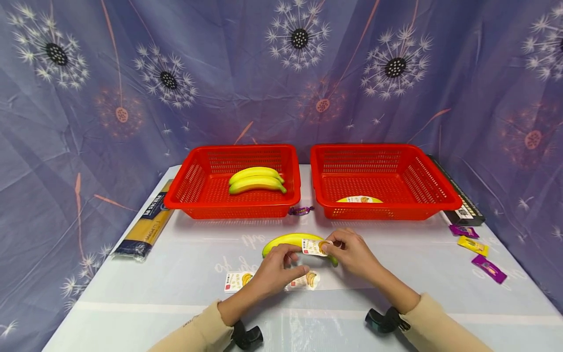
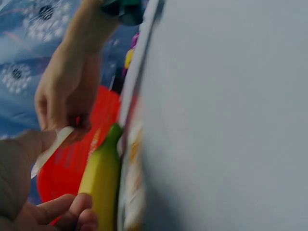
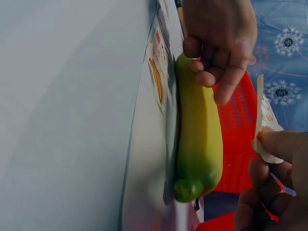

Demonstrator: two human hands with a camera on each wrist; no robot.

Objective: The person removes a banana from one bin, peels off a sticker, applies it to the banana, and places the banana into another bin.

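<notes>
A yellow-green banana (image 1: 286, 241) lies on the table in front of the two red baskets. My left hand (image 1: 295, 259) curls its fingers over the banana (image 3: 197, 134) near its middle. My right hand (image 1: 331, 247) pinches a small white sticker (image 1: 314, 247) with a banana picture, held just above the fruit. In the right wrist view the sticker (image 3: 265, 125) stands off the peel between thumb and finger. Two more sticker sheets (image 1: 237, 281) lie flat on the table by my left hand.
The left basket (image 1: 193, 181) holds two bananas (image 1: 256, 180). The right basket (image 1: 422, 186) holds one labelled banana (image 1: 359, 199). A purple candy (image 1: 301, 210) lies between them. A spaghetti pack (image 1: 147, 222) lies at the left, and a black box (image 1: 462, 203) and several candies (image 1: 472, 245) at the right.
</notes>
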